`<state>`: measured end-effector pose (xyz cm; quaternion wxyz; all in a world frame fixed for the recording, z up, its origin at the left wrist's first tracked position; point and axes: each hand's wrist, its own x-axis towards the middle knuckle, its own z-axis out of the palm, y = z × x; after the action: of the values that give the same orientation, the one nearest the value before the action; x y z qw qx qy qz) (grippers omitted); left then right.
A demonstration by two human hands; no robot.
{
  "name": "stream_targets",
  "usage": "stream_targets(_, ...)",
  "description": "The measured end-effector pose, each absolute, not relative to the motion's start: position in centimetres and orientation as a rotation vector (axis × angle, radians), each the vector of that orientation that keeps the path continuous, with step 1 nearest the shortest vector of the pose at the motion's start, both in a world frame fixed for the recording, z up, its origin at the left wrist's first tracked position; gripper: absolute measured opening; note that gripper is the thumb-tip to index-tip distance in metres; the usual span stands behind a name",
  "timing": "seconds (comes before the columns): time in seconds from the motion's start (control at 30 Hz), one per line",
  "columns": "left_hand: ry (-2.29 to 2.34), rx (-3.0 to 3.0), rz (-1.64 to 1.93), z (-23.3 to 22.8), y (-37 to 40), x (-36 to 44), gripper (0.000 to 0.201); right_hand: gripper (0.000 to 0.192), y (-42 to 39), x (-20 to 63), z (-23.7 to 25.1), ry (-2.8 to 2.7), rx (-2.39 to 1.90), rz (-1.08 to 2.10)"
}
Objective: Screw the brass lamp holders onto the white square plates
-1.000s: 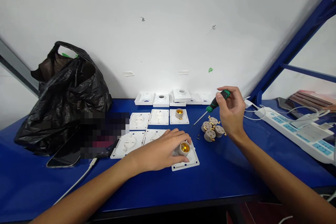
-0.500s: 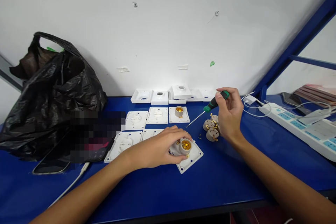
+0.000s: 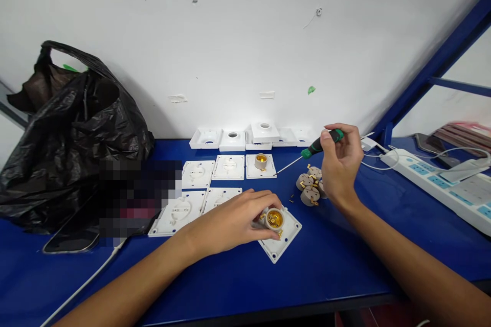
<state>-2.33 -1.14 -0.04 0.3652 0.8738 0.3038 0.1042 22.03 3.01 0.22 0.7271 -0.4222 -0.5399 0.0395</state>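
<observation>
My left hand [image 3: 232, 222] grips a beige lamp socket [image 3: 274, 219] with a brass inside, set on a white square base plate [image 3: 283, 241] that lies turned cornerwise on the blue table [image 3: 330, 260]. My right hand [image 3: 339, 163] holds a green-and-black screwdriver [image 3: 316, 147] above the table, its shaft pointing left and down. Just below that hand lie several loose beige sockets [image 3: 309, 189] with brass tabs. A few small screws [image 3: 291, 197] lie between the two hands.
More white plates [image 3: 209, 184] lie in rows behind my left hand, one with a socket [image 3: 261, 161] on it; white covers [image 3: 245, 139] line the wall. A black plastic bag [image 3: 69, 138] and a phone [image 3: 72, 237] are left, a power strip [image 3: 441, 184] with cables right.
My left hand has turned the plate with its socket so a corner points toward me. My right hand with the screwdriver has shifted slightly right. The camera tilted a little.
</observation>
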Motion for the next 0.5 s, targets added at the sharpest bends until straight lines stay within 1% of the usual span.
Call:
stream_targets(0.23, 0.796, 2.385, 0.298, -0.1, -1.9, -1.6, 0.029, 0.016, 3.0, 22.0, 0.2, -1.214, -0.931, 0.089)
stream_targets(0.4, 0.941, 2.260, 0.348, -0.7, -1.7, -1.8, 0.028, 0.012, 2.9, 22.0, 0.2, -1.209, -0.918, 0.120)
stream_targets(0.5, 1.024, 2.220, 0.450, -1.6, -1.4, -1.9, 0.031, 0.012, 3.0, 22.0, 0.2, -1.204, -0.924, 0.121)
